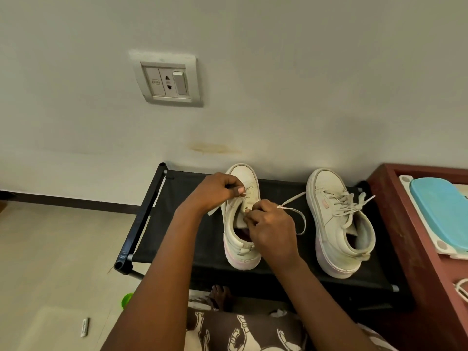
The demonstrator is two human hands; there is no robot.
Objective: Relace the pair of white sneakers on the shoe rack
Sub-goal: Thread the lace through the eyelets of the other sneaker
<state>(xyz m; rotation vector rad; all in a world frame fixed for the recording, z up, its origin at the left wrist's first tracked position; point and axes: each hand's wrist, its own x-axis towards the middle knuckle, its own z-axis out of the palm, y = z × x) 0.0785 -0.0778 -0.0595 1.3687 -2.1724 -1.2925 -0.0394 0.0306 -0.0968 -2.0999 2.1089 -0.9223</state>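
Two white sneakers stand on the black fabric top of the shoe rack [197, 239], toes toward the wall. The left sneaker [240, 244] is partly laced. My left hand [217, 191] pinches the lace at its upper eyelets. My right hand [271, 226] grips the same white lace [296, 214] over the tongue, and a loose loop of it trails to the right across the rack. The right sneaker [339, 224] is fully laced with a bow and sits untouched.
A reddish wooden table [410, 249] stands right of the rack with a white tray and blue lid [440, 209] on it. A wall socket plate [168, 79] is above. A bare foot [220, 297] shows below the rack. A green object [126, 300] and a small white strip [84, 326] lie on the floor.
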